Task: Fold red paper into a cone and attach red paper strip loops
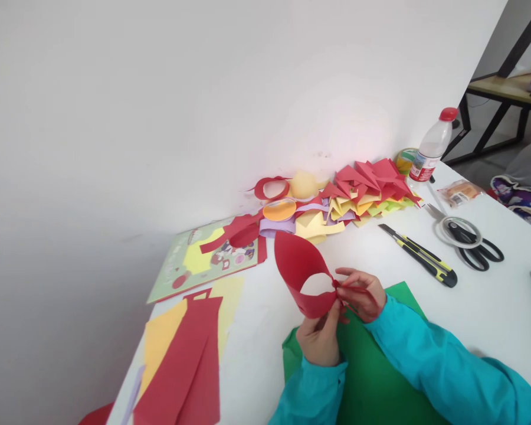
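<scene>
A red paper ring (298, 265), wide on its far side and narrow towards me, is held up over the table. My left hand (321, 339) pinches its lower edge from below. At the narrow end, my right hand (360, 292) grips the ring where its ends meet, and a thin red strip (358, 290) crosses its fingers. The fingers partly hide that joint, so I cannot tell how it is fastened. Beneath both hands lies a green sheet (371, 366).
Folded paper shapes (371, 183) and paper loops (278, 209) lie along the wall. Red paper pieces (186, 360) and a picture book (207, 254) are at left. To the right are a utility knife (420, 255), scissors (478, 248), a tape roll (446, 223) and a bottle (432, 144).
</scene>
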Tool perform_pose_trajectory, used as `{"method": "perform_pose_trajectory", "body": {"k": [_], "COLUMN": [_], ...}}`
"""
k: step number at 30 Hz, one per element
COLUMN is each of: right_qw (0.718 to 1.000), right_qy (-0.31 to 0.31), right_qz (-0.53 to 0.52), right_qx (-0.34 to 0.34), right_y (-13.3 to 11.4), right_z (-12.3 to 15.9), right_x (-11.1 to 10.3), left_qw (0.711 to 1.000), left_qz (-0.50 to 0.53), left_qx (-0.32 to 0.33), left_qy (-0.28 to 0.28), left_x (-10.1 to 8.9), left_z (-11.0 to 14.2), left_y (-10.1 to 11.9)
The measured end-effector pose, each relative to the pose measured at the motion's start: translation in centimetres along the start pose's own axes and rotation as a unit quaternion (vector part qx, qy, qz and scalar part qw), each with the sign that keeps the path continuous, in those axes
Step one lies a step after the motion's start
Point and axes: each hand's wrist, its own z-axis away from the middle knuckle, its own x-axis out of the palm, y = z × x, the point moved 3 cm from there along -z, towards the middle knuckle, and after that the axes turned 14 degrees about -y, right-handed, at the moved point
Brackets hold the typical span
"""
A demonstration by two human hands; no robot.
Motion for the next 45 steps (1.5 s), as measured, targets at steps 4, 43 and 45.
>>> {"method": "perform_pose_trajectory", "body": {"k": [4,43,45], "right_qw": [0.994,0.987,0.987], "right_qy": [-0.016,0.119,0.127], "right_qz": [-0.077,-0.087,-0.08], "right_qx": [0.08,0.061,0.057], "right_y": [0.3,0.0,0.1], "right_z": [0.2,-0.4,-0.3], "right_x": [0.8,0.3,0.0], "left_qw": [0.996,0.964,0.961], "left_qz": [0.066,0.238,0.246], "left_qx": [-0.052,-0.119,-0.126], "left_qy": [0.007,-0.025,-0.028], "left_x": [0.4,0.4,0.5], "left_z": [0.0,-1.9,-1.8], "left_y": [-0.4,-2.1,-2.1]}}
